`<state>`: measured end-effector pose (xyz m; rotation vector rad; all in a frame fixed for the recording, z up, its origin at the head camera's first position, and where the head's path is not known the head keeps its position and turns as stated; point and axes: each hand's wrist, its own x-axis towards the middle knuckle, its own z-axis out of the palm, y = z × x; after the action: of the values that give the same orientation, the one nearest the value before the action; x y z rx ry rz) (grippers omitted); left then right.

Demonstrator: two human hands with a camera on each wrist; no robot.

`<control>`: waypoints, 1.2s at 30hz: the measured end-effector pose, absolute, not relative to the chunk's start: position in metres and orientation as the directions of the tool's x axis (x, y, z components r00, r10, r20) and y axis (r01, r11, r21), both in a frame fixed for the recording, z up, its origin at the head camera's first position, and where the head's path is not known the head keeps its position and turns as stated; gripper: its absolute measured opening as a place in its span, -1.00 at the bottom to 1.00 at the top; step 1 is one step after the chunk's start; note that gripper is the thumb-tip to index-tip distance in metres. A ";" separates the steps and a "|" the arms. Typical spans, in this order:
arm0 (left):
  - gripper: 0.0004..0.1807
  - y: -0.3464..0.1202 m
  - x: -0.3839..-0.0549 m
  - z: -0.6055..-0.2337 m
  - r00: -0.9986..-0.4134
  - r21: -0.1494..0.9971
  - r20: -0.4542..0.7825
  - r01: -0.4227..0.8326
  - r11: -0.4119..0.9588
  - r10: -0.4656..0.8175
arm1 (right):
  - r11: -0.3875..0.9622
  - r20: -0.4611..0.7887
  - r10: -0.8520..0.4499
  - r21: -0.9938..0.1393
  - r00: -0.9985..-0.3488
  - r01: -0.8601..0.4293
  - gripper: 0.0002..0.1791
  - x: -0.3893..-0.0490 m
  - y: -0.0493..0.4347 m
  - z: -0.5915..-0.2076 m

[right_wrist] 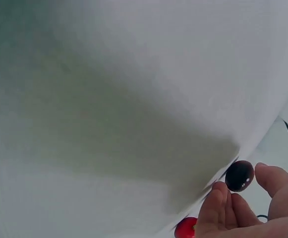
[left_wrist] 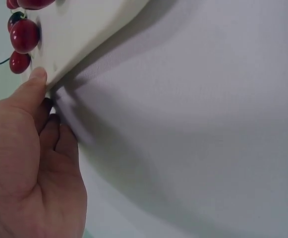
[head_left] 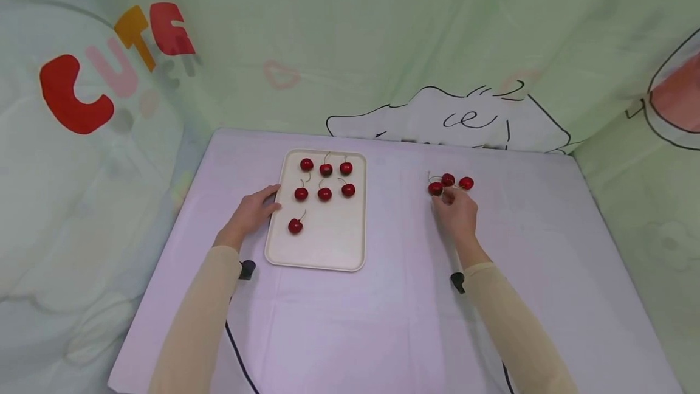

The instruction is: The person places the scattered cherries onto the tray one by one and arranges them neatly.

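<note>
My left hand (head_left: pixel 251 214) rests at the left rim of a cream rectangular tray (head_left: pixel 333 245), thumb on the edge in the left wrist view and the other fingers along its outer side. Dark red cherries with stems lie on the tray: two rows of three, plus one cherry (head_left: pixel 295 226) nearer the front. On the right, my right hand (head_left: pixel 458 214) reaches to a small group of loose cherries. Its thumb and fingertips stand around a cherry (right_wrist: pixel 239 176), with a slight gap at the thumb in the right wrist view. Two more cherries, one of them at the right (head_left: pixel 466 183), lie just beyond.
A pale lilac cloth covers the table (head_left: pixel 339 333). Printed curtains (head_left: pixel 350 35) hang behind it and along both sides. Black cables (head_left: pixel 238 351) trail from the wrist cameras beside both sleeves.
</note>
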<state>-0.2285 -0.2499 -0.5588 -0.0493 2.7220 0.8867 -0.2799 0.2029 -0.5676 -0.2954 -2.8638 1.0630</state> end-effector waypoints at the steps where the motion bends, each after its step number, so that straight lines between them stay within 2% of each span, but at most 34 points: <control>1: -0.37 -0.251 -0.229 -0.559 -0.959 0.575 -0.277 -0.116 0.810 0.059 | 0.742 -0.001 0.205 -0.652 -0.979 0.156 -0.53 -0.279 0.203 -0.567; 13: -0.24 -0.257 -0.232 -0.553 -0.932 0.588 -0.341 -0.109 0.802 0.124 | 0.758 -0.036 0.068 -0.647 -0.997 0.075 -0.36 -0.288 0.215 -0.567; 26: -0.25 -0.256 -0.233 -0.553 -0.934 0.598 -0.334 -0.106 0.795 0.127 | 0.734 0.015 0.088 -0.677 -0.996 0.055 -0.48 -0.298 0.209 -0.572; 36: -0.24 -0.259 -0.233 -0.553 -0.936 0.603 -0.329 -0.103 0.791 0.129 | 0.701 0.084 0.009 -0.711 -0.996 -0.054 -0.53 -0.289 0.181 -0.566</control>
<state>-0.2326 -0.2590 -0.5533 0.0194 2.6265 0.9143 -0.2891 0.1807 -0.5658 0.0377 -2.8222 1.1832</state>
